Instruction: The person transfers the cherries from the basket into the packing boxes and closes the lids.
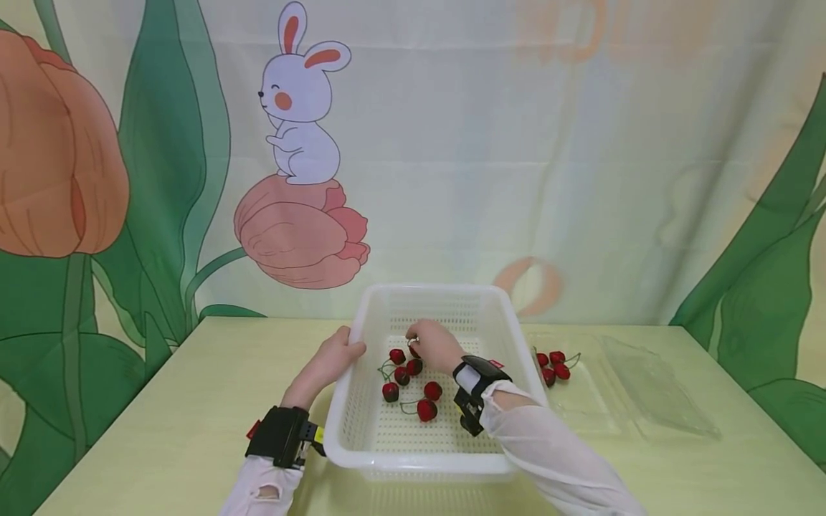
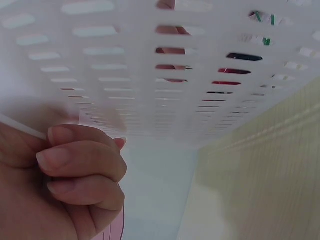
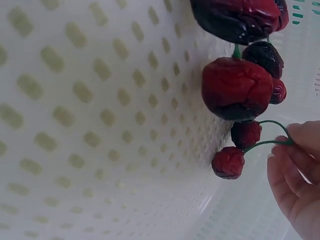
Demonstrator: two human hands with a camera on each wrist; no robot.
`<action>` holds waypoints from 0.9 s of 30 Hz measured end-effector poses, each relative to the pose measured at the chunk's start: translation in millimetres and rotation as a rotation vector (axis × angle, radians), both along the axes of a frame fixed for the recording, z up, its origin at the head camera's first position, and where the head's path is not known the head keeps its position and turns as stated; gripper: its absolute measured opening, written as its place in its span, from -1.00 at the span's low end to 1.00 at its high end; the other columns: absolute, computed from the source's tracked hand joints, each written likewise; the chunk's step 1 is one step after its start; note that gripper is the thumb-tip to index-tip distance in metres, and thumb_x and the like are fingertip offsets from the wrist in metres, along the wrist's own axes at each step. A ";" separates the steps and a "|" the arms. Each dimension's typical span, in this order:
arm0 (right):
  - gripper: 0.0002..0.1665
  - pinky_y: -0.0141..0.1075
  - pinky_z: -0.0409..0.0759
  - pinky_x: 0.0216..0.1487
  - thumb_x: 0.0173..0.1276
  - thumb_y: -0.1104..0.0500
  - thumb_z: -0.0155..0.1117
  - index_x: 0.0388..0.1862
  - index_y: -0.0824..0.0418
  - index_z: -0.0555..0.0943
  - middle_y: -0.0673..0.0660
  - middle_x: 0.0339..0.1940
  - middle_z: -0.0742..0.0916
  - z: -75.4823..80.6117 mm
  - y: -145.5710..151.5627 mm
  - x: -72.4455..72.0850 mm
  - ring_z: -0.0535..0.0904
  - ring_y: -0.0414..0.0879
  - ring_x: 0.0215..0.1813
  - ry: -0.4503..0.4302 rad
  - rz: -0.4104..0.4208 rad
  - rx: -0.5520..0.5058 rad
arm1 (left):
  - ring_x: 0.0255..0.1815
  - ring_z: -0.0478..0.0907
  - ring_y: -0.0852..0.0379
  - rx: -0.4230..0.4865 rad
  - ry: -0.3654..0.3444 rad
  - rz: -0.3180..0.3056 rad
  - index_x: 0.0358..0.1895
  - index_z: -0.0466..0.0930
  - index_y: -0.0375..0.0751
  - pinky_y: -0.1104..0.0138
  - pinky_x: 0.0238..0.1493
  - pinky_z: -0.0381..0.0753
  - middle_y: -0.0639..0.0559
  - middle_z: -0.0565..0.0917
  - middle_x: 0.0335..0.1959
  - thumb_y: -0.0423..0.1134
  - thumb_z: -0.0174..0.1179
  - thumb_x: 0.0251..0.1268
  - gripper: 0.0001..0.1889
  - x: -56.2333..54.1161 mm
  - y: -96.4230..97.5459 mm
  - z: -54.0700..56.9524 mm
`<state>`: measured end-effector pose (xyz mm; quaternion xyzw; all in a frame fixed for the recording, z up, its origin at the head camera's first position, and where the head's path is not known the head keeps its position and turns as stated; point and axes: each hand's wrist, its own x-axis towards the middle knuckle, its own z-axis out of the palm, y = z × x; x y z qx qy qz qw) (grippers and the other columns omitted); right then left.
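Observation:
A white perforated plastic basket is between the two hands. My left hand grips its left rim, with fingers curled in the left wrist view. Inside the basket, my right hand pinches the joined green stems of a pair of dark red cherries. Both fruits hang below the fingertips in the right wrist view; whether they touch the basket floor I cannot tell. Several other cherries lie on the floor nearer the left side. Another pair of cherries lies closer to the front.
Right of the basket, a clear plastic tray holds several cherries. Beside it lies a clear plastic lid. Everything stands on a pale yellow table. A printed curtain hangs behind the table's far edge.

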<state>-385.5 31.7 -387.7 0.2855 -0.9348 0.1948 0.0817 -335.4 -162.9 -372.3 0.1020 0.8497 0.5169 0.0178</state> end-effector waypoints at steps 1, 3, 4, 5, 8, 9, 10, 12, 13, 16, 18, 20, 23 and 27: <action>-0.81 -0.22 0.48 -0.10 0.26 0.37 0.12 -0.18 0.39 0.61 0.20 -0.20 0.64 0.6 0.7 -0.1 0.53 0.01 -0.12 -0.004 -0.010 -0.004 | -0.26 0.53 -0.19 -0.003 -0.001 0.001 0.01 0.18 -0.51 0.05 -0.37 0.58 -0.34 0.41 -0.15 -0.33 -0.12 0.27 -0.67 -0.4 -0.1 -0.3; -0.86 -0.25 0.50 -0.18 0.24 0.37 0.15 -0.26 0.35 0.63 0.15 -0.29 0.65 1.7 2.2 -0.4 0.55 -0.04 -0.23 -0.007 -0.024 -0.007 | -0.26 0.53 -0.19 -0.008 -0.003 0.003 0.02 0.18 -0.51 0.05 -0.37 0.58 -0.34 0.41 -0.15 -0.33 -0.12 0.27 -0.66 -0.8 0.0 -0.6; -0.88 -0.26 0.51 -0.21 0.23 0.37 0.16 -0.30 0.33 0.64 0.13 -0.33 0.65 2.3 2.8 -0.5 0.54 -0.06 -0.27 -0.009 -0.031 -0.006 | -0.26 0.53 -0.18 -0.008 -0.005 0.006 0.02 0.18 -0.50 0.05 -0.37 0.58 -0.34 0.41 -0.14 -0.33 -0.11 0.27 -0.66 -1.0 0.0 -0.7; -0.90 -0.28 0.51 -0.24 0.22 0.37 0.17 -0.33 0.32 0.64 0.11 -0.36 0.65 2.3 3.5 -0.7 0.53 -0.08 -0.32 -0.010 -0.036 -0.004 | -0.27 0.53 -0.18 -0.009 -0.005 0.006 0.02 0.18 -0.50 0.05 -0.37 0.58 -0.34 0.41 -0.15 -0.33 -0.11 0.27 -0.66 -1.1 0.1 -0.9; -0.93 -0.30 0.49 -0.30 0.20 0.38 0.19 -0.39 0.30 0.62 0.07 -0.42 0.63 2.4 5.7 -1.3 0.50 -0.11 -0.38 -0.023 -0.047 -0.013 | -0.27 0.53 -0.18 -0.007 -0.009 0.009 0.02 0.18 -0.50 0.06 -0.38 0.59 -0.34 0.41 -0.15 -0.33 -0.11 0.27 -0.67 -0.8 0.2 -0.7; -0.93 -0.29 0.49 -0.30 0.19 0.37 0.20 -0.39 0.29 0.62 0.07 -0.43 0.63 2.4 6.4 -1.5 0.50 -0.11 -0.37 -0.024 -0.049 -0.018 | -0.27 0.53 -0.18 -0.008 -0.011 0.009 0.02 0.18 -0.50 0.06 -0.38 0.59 -0.34 0.42 -0.15 -0.33 -0.11 0.27 -0.67 -0.7 0.3 -0.4; -0.94 -0.30 0.49 -0.30 0.19 0.37 0.20 -0.39 0.29 0.62 0.07 -0.43 0.62 2.3 7.1 -1.7 0.50 -0.11 -0.37 -0.025 -0.050 -0.023 | -0.27 0.53 -0.18 -0.011 -0.011 0.008 0.02 0.18 -0.50 0.07 -0.38 0.59 -0.34 0.42 -0.15 -0.33 -0.11 0.27 -0.66 -0.7 0.2 -0.4; -0.94 -0.30 0.50 -0.30 0.19 0.37 0.21 -0.39 0.29 0.62 0.06 -0.43 0.63 2.1 8.4 -2.3 0.51 -0.11 -0.37 -0.025 -0.053 -0.033 | -0.26 0.53 -0.17 -0.017 -0.013 0.013 0.02 0.18 -0.50 0.08 -0.38 0.59 -0.34 0.42 -0.14 -0.32 -0.10 0.27 -0.66 -0.6 0.1 0.0; -0.94 -0.31 0.49 -0.30 0.18 0.37 0.21 -0.39 0.28 0.63 0.06 -0.43 0.63 2.2 9.1 -2.6 0.51 -0.11 -0.37 -0.026 -0.057 -0.038 | -0.26 0.53 -0.17 -0.021 -0.012 0.014 0.02 0.18 -0.50 0.08 -0.37 0.59 -0.34 0.42 -0.14 -0.32 -0.11 0.27 -0.66 -0.4 0.2 0.6; -0.94 -0.32 0.49 -0.32 0.18 0.36 0.22 -0.39 0.27 0.63 0.05 -0.44 0.63 2.8 11.0 -3.0 0.50 -0.12 -0.38 -0.031 -0.070 -0.054 | -0.25 0.52 -0.17 -0.026 -0.010 0.016 0.00 0.18 -0.51 0.08 -0.36 0.58 -0.35 0.41 -0.15 -0.32 -0.11 0.27 -0.66 -0.6 0.0 0.9; -0.94 -0.32 0.49 -0.34 0.19 0.36 0.22 -0.39 0.26 0.63 0.05 -0.44 0.63 2.7 12.2 -3.4 0.50 -0.12 -0.39 -0.039 -0.078 -0.070 | -0.25 0.52 -0.17 -0.026 -0.012 0.018 0.00 0.19 -0.51 0.09 -0.35 0.58 -0.35 0.41 -0.15 -0.32 -0.11 0.27 -0.67 -0.5 -0.2 0.6; -0.94 -0.32 0.49 -0.36 0.19 0.36 0.22 -0.40 0.26 0.63 0.05 -0.45 0.62 2.1 13.4 -4.0 0.50 -0.13 -0.41 -0.041 -0.084 -0.079 | -0.25 0.52 -0.17 -0.028 -0.013 0.021 0.00 0.19 -0.51 0.09 -0.35 0.58 -0.35 0.41 -0.15 -0.32 -0.10 0.27 -0.67 -0.7 -0.2 -0.2; -0.94 -0.32 0.49 -0.37 0.19 0.35 0.22 -0.40 0.25 0.63 0.03 -0.46 0.62 0.8 15.2 -5.8 0.49 -0.14 -0.43 -0.040 -0.091 -0.086 | -0.24 0.52 -0.17 -0.035 -0.013 0.020 0.01 0.18 -0.52 0.09 -0.35 0.59 -0.36 0.41 -0.14 -0.32 -0.10 0.27 -0.66 -1.2 0.2 -1.2; -0.95 -0.32 0.49 -0.37 0.19 0.33 0.23 -0.41 0.24 0.63 0.03 -0.47 0.62 2.2 17.0 -7.1 0.49 -0.14 -0.43 -0.035 -0.098 -0.095 | -0.24 0.52 -0.19 -0.038 -0.003 0.020 0.01 0.18 -0.52 0.08 -0.36 0.58 -0.37 0.41 -0.13 -0.32 -0.10 0.28 -0.66 -2.9 0.7 -1.7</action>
